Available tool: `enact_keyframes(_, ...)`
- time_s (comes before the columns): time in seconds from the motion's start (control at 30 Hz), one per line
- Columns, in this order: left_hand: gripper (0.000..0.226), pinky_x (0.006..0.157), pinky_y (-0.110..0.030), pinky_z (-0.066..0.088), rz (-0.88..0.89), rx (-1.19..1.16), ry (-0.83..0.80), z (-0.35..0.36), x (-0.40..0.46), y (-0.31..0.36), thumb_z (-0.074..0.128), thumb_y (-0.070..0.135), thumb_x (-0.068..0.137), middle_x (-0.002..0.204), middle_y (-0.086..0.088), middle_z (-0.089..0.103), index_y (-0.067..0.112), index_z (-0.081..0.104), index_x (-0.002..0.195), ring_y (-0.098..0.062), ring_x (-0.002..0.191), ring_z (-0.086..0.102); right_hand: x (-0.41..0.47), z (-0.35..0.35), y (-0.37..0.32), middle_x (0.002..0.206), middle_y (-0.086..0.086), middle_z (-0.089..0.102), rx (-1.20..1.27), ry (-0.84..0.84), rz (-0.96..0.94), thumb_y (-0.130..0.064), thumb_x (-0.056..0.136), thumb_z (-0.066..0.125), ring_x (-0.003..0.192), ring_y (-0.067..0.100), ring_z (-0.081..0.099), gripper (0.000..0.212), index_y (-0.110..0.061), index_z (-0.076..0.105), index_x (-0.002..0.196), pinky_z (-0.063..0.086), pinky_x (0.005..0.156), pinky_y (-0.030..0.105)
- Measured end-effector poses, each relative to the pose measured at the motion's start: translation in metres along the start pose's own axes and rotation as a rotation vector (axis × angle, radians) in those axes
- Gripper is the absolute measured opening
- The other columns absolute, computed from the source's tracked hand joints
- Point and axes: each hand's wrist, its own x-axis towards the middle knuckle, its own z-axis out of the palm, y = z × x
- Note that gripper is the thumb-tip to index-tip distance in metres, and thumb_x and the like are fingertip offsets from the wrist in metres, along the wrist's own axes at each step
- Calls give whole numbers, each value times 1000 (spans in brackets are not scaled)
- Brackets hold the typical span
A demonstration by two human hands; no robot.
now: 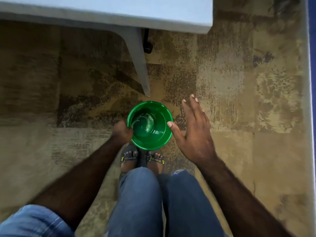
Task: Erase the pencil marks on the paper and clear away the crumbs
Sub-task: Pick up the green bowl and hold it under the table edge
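A green plastic bucket (152,135) is held above the carpeted floor, in front of my feet. My left hand (121,132) grips its left rim, fingers curled over the edge. My right hand (193,129) is spread beside the bucket's right side, fingers straight, with the thumb tip touching the right rim. Something pale and thin lies at the bucket's bottom; I cannot tell what it is. The paper, the eraser and the pencil marks are out of view.
A white table (171,19) fills the top of the view, with its grey leg (138,62) coming down just behind the bucket. A black chair caster (147,47) sits under the table. A blue and white wall edge (310,82) runs down the right.
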Motion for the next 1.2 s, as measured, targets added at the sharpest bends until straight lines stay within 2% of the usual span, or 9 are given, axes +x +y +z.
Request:
enact_keyframes(0.07, 33, 73, -39, 61, 13, -39, 4, -35, -49, 21, 63, 43, 79, 82, -4, 74, 12, 73, 88, -23, 79, 72, -7, -27, -18, 178, 5, 14, 13, -4, -25, -59, 107, 50, 165, 20, 12, 77, -14, 31, 166, 23, 129, 57)
enact_keyframes(0.13, 12, 72, -37, 57, 23, -55, 22, -66, -98, 44, 64, 19, 87, 84, -9, 72, 11, 72, 92, -27, 80, 69, -13, -56, -34, 178, 5, 16, 24, -3, -55, -59, 107, 49, 164, 20, 14, 76, -14, 32, 166, 23, 130, 54)
enact_keyframes(0.2, 9, 68, -33, 47, 20, -47, 54, -91, -136, 61, 61, 9, 94, 79, -9, 66, 7, 70, 96, -28, 78, 63, -16, -84, -48, 177, 6, 19, 35, 3, -96, -57, 107, 50, 164, 20, 16, 75, -13, 33, 166, 24, 130, 52)
enact_keyframes(0.3, 22, 72, -29, 40, 64, -64, 91, -118, -176, 73, 58, 11, 100, 94, -17, 70, 2, 70, 116, -33, 88, 66, -14, -118, -65, 176, 5, 21, 44, 10, -147, -56, 107, 51, 164, 19, 17, 75, -12, 34, 165, 25, 130, 50)
enact_keyframes(0.5, 26, 74, -28, 41, 166, -139, 145, -166, -223, 85, 57, 14, 104, 108, -18, 73, 2, 65, 125, -35, 99, 69, 2, -159, -93, 176, 3, 23, 73, 10, -195, -54, 107, 53, 164, 17, 17, 73, -13, 34, 165, 27, 129, 51)
enact_keyframes(0.67, 28, 78, -41, 58, 182, -202, 159, -200, -238, 89, 57, 15, 104, 109, -16, 72, 6, 61, 130, -36, 93, 70, 32, -171, -117, 175, 4, 26, 68, 15, -227, -53, 107, 54, 163, 18, 20, 73, -14, 35, 165, 26, 130, 48)
enact_keyframes(0.8, 33, 77, -51, 61, 221, -240, 151, -224, -236, 87, 57, 19, 103, 107, -12, 72, 12, 58, 135, -34, 89, 72, 61, -170, -136, 175, 3, 27, 28, 2, -272, -55, 107, 52, 163, 16, 19, 73, -14, 34, 165, 22, 132, 43)
enact_keyframes(1.0, 35, 76, -51, 62, 220, -288, 117, -256, -226, 91, 56, 23, 104, 105, -10, 73, 15, 56, 138, -34, 86, 73, 119, -172, -148, 178, 4, 18, -140, -68, -373, -64, 109, 39, 165, 15, 8, 79, -13, 26, 168, 14, 134, 45)
enact_keyframes(1.2, 37, 82, -47, 62, 204, -288, 78, -271, -212, 97, 56, 20, 104, 112, -6, 71, 19, 56, 141, -27, 93, 72, 216, -185, -139, 179, 7, -9, -327, -107, -358, -69, 108, 15, 165, 19, -11, 86, -12, 1, 170, -2, 134, 46)
